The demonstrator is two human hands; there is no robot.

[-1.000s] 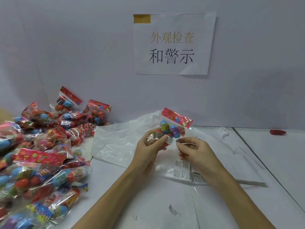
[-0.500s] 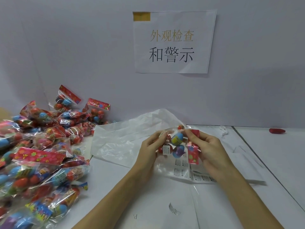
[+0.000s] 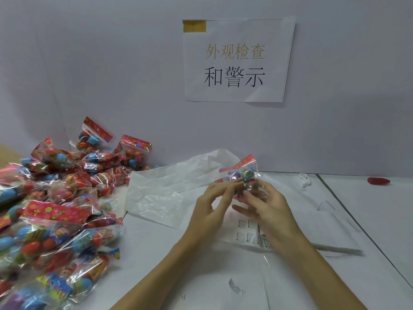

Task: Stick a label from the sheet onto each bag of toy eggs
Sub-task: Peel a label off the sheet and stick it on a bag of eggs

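Since half a second ago the bag of toy eggs (image 3: pixel 242 175) has turned header-up between both hands, left hand (image 3: pixel 211 206) and right hand (image 3: pixel 266 204) fingers curled round it above the label sheet (image 3: pixel 248 231); slippery film could slide, creasing the label

Paper sign (image 3: pixel 237 61) on the wall, 2 lines: "外观检查" in tan/gold, "和警示" in black below. Label sheet (image 3: pixel 247 233) on the table: small labels with a warning triangle, print too small to read. Bag graphics in the pile (image 3: pixel 51 211): unreadable.
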